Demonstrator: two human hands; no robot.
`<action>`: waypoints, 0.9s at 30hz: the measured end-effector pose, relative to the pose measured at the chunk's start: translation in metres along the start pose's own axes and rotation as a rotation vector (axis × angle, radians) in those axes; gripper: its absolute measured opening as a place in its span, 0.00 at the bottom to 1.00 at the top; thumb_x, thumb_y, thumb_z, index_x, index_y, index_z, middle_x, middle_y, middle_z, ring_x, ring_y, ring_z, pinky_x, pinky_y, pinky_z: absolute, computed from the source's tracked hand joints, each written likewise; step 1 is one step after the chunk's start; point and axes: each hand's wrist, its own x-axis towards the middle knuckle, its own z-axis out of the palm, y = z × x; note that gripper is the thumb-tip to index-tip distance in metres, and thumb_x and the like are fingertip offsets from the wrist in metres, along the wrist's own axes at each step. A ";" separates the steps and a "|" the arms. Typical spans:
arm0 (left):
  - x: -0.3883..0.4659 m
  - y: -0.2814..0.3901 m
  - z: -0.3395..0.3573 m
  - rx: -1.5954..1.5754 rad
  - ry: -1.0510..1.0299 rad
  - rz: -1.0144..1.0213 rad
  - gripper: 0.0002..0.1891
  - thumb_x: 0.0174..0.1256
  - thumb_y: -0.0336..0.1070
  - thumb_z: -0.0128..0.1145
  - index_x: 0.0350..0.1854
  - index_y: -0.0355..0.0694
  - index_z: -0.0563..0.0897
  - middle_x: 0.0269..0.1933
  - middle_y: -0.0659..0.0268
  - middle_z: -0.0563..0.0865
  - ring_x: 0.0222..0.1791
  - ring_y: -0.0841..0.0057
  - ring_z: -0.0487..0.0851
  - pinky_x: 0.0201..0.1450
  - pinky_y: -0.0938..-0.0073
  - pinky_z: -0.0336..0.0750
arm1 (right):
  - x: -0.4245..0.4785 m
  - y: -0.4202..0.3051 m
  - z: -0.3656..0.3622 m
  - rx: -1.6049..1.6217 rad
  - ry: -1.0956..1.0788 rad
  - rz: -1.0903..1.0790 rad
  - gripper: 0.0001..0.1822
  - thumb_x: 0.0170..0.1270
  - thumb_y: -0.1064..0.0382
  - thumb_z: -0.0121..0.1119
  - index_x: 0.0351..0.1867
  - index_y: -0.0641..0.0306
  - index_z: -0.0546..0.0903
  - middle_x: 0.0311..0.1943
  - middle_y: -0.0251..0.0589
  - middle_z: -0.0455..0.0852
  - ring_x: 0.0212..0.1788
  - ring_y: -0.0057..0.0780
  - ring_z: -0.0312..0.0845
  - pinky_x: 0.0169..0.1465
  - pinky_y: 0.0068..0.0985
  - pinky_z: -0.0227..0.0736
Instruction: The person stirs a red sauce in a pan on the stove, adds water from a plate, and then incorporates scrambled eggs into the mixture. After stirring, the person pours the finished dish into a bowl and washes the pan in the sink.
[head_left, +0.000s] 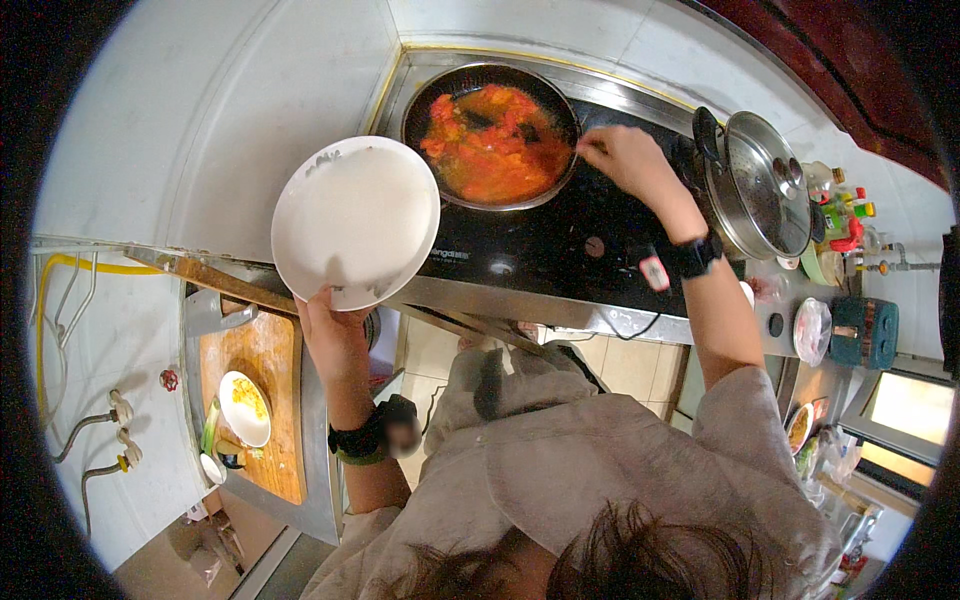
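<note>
My left hand (337, 337) grips the lower rim of a white dish (356, 225), thumb on its inner face. The dish is tilted so that its inside faces me, and it holds no food. Dark patterned marks show near its rim. To its right, a dark frying pan (559, 86) sits on a black glass cooktop (525, 244). Red-orange food (495, 150) with sauce, looking like tomatoes, covers much of the pan's floor. My right hand (626, 161) has its fingers curled and pinched at the pan's right rim. Whether they grip anything cannot be seen.
A steel steamer pot with a glass lid (765, 187) stands right of the cooktop, with several bottles (847, 210) behind it. At left, a wooden cutting board (281, 420) carries a white bowl (259, 435) with yellow food. A cleaver (214, 315) lies near the board's far edge.
</note>
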 end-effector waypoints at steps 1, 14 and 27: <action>-0.001 0.000 0.002 0.019 -0.002 0.012 0.30 0.64 0.33 0.40 0.69 0.41 0.51 0.62 0.54 0.64 0.57 0.62 0.73 0.46 0.60 0.80 | -0.009 -0.005 -0.003 0.002 -0.024 0.027 0.12 0.59 0.54 0.55 0.36 0.59 0.83 0.30 0.49 0.84 0.34 0.48 0.79 0.39 0.38 0.74; -0.006 -0.007 -0.014 0.097 0.000 0.019 0.27 0.64 0.35 0.41 0.66 0.38 0.55 0.61 0.52 0.66 0.58 0.60 0.72 0.47 0.58 0.80 | -0.051 -0.035 0.024 0.047 0.109 0.070 0.11 0.58 0.54 0.56 0.32 0.56 0.82 0.25 0.48 0.83 0.30 0.46 0.81 0.33 0.40 0.77; -0.007 -0.006 0.003 -0.031 -0.056 0.009 0.27 0.64 0.35 0.39 0.66 0.38 0.54 0.62 0.53 0.64 0.59 0.58 0.70 0.48 0.57 0.78 | -0.106 -0.021 0.033 0.499 0.535 0.255 0.10 0.63 0.60 0.55 0.41 0.61 0.81 0.19 0.46 0.78 0.18 0.32 0.74 0.25 0.26 0.67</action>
